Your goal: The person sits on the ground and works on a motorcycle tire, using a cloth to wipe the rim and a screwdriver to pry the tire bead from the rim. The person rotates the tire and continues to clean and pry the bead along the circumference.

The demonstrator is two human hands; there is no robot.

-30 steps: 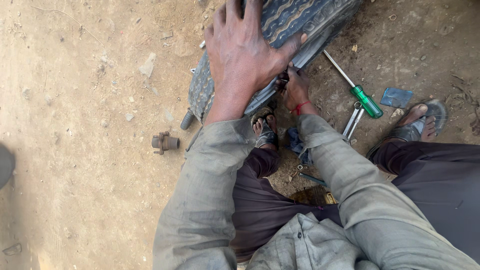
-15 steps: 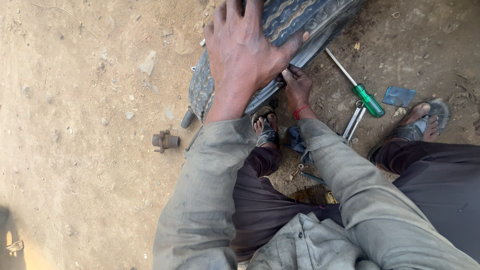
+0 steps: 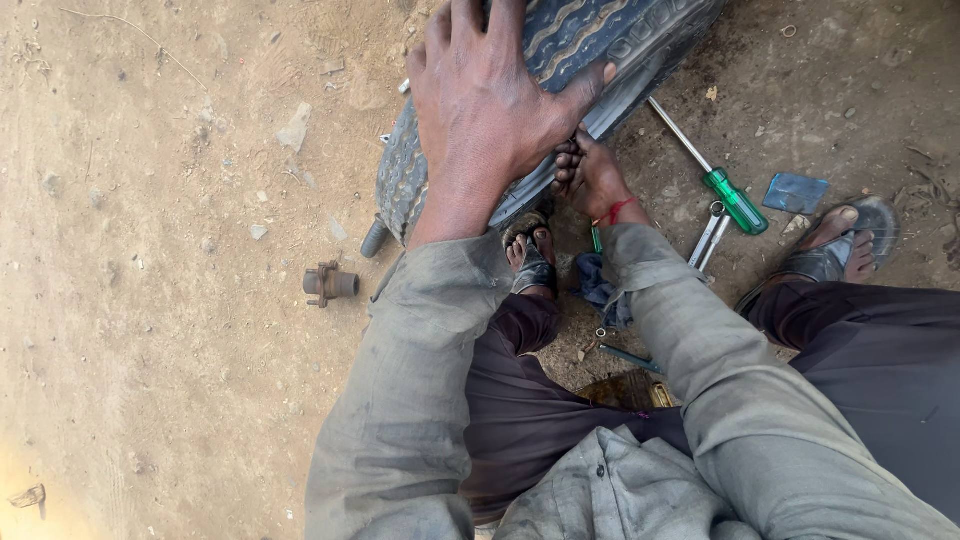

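A dark ribbed tyre [image 3: 600, 40] lies on the dirt at the top of the view. My left hand [image 3: 485, 110] presses flat on its tread, fingers spread, thumb along the sidewall. My right hand [image 3: 588, 178], with a red thread at the wrist, sits at the tyre's lower edge with its fingers curled against the bead; what they pinch is hidden. My sandalled foot [image 3: 528, 262] rests just below the tyre.
A green-handled screwdriver [image 3: 735, 200] and a metal spanner [image 3: 708, 235] lie right of the tyre, beside a blue patch [image 3: 795, 192]. A rusty metal fitting [image 3: 328, 284] sits on the dirt at left. My other sandalled foot [image 3: 835, 250] is at right. Small tools lie between my legs.
My right hand has shifted slightly up against the tyre's lower edge. My left hand stays pressed on the tread.
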